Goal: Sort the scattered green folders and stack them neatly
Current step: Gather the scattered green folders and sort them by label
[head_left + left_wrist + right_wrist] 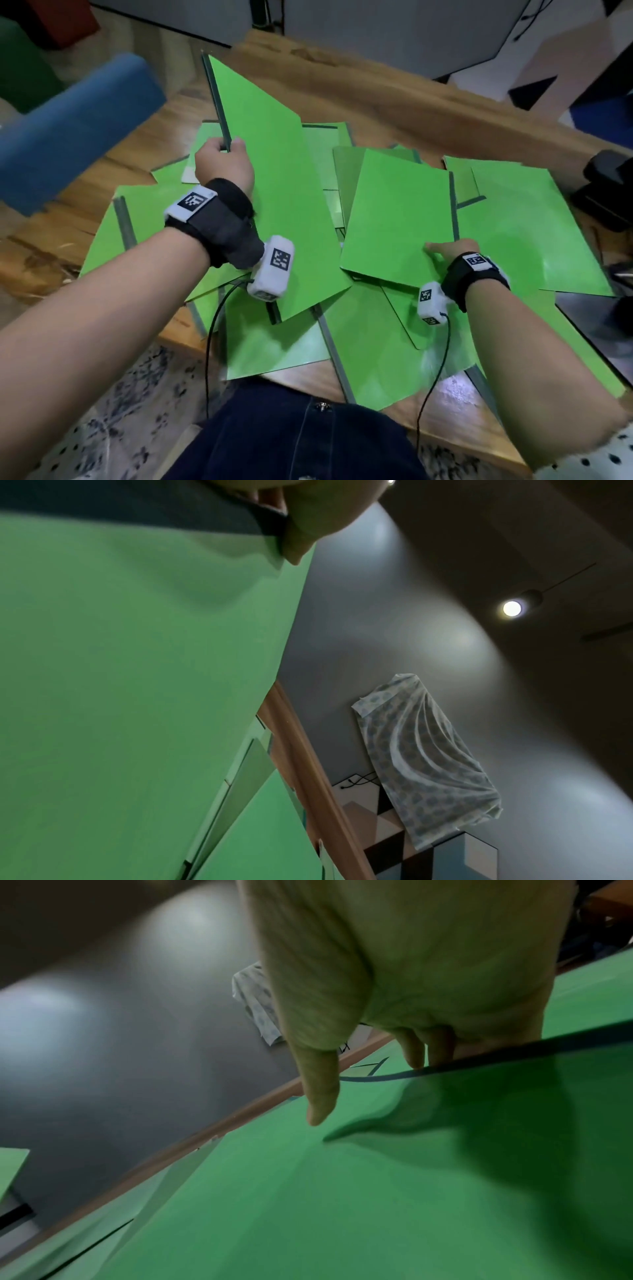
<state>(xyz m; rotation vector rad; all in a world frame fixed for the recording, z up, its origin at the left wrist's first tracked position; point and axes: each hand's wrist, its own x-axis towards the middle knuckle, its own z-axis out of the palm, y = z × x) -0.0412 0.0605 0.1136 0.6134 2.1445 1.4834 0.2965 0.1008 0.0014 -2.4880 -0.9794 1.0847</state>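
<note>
Green folders [383, 342] lie scattered over a wooden table [359, 85]; the left hand [224, 164] grips one tilted folder [274, 192] by its spine at 11 o'clock, while the right hand [452, 248] pinches another folder [397, 219] at 3 o'clock.

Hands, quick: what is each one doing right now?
Left hand: grips the spine edge of a raised green folder.
Right hand: pinches the near edge of another green folder on the pile.

Head view bright, edges warped; wrist views dim, blurred; ceiling spotlight [511, 608] glaring.
</note>
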